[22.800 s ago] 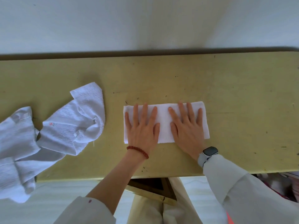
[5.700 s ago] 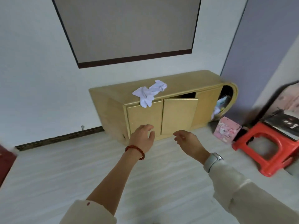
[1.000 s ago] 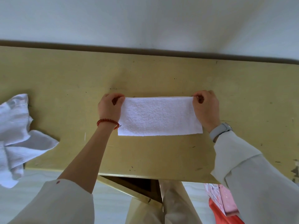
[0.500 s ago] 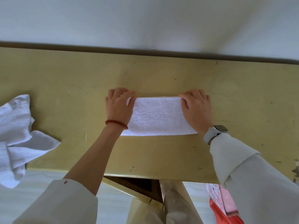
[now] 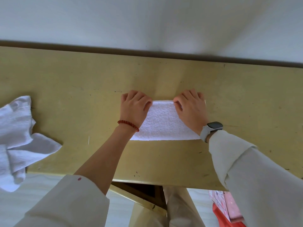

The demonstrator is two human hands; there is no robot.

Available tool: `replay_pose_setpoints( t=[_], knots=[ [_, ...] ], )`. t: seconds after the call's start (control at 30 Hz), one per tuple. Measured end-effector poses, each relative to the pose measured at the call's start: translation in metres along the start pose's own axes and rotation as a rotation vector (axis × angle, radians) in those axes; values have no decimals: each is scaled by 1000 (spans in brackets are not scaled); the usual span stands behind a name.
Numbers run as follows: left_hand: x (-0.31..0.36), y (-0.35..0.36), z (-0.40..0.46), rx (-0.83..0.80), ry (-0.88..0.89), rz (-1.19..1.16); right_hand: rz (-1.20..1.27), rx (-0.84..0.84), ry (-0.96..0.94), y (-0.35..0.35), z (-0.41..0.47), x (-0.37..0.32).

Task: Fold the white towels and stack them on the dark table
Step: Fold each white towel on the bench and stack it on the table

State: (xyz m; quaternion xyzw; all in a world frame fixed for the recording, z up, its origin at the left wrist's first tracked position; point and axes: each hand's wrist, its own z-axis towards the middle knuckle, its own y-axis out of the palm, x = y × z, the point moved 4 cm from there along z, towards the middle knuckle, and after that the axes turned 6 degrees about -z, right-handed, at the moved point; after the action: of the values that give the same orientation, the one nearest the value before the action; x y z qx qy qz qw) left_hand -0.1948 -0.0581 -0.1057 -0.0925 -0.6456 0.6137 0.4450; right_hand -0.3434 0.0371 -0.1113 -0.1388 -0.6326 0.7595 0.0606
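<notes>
At the left edge of the frame we note a crumpled white towel (image 5: 18, 138), unfolded, lying on the yellow cabinet top (image 5: 82, 99) with its lower end hanging over the near edge. It lies well apart from both hands.

Moving toward centre: the left hand (image 5: 133, 108), with a red bead bracelet (image 5: 128, 125) at the wrist, sits on the left end of the folded white towel (image 5: 162, 123). Its fingers are curled, knuckles up, and it grasps that end of the towel at the far left corner.

The folded towel lies flat at the centre of the frame on the cabinet top, a narrow band running left to right, with its near edge straight and visible between the two wrists.

Right of centre: the right hand (image 5: 191, 107), with a grey watch (image 5: 211, 128) on the wrist, covers the towel's right end. Fingers curled likewise; thumb and forefinger pinch the far edge of the cloth.

Lower centre, below the cabinet's near edge, we see an open cabinet door (image 5: 137, 199). At the lower right corner sits a red stool (image 5: 229, 217).
</notes>
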Motion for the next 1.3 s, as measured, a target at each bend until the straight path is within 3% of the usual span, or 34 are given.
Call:
replay_pose_setpoints(
  t=[0.47,0.7,0.8,0.93,1.03,1.17,1.3],
  knots=[
    [2,3,10,-14,-26,26,18,-28,9,4,9,-1],
    [3,9,20,-169,-275,69,84,-112,83,0,15,0],
    [6,3,16,-64,-280,-8,7,0,59,-10,7,-3],
    [16,-7,-10,181,-44,-39,-65,-30,-36,-9,-30,-12],
    [27,11,-40,47,32,22,-117,-181,14,1,-49,-12],
    [24,38,-63,-202,-4,154,-95,-291,124,15,-56,-2],
    [19,42,-60,-274,-33,253,-93,-321,131,18,-55,-1]
  ],
)
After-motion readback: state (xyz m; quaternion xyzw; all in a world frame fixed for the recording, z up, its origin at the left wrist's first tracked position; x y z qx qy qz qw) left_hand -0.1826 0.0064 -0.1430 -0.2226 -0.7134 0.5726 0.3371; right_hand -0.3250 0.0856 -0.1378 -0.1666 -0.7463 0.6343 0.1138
